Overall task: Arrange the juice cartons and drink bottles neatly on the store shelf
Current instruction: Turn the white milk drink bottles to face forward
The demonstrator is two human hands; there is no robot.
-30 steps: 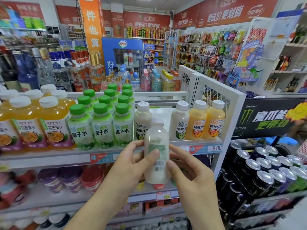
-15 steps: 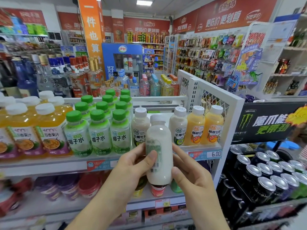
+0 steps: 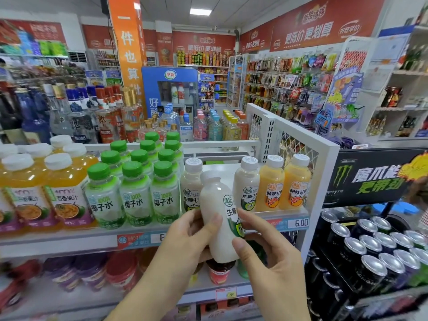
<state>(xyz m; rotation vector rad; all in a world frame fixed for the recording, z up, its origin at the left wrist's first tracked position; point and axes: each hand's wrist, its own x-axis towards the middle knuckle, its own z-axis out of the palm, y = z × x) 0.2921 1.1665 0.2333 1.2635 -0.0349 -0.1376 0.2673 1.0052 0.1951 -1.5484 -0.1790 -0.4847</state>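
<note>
Lower shelf bottles (image 3: 92, 272): blurred | white bottle (image 3: 217, 218) base: behind hands | left juice bottles (image 3: 9, 195): cut off by edge

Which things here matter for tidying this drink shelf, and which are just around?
In the job: milky white bottle held by left hand and right hand; two matching bottles flanking a gap on the shelf; orange bottles; green-capped bottles.

Just around: black cans, liquor bottles, snack wall.
</note>
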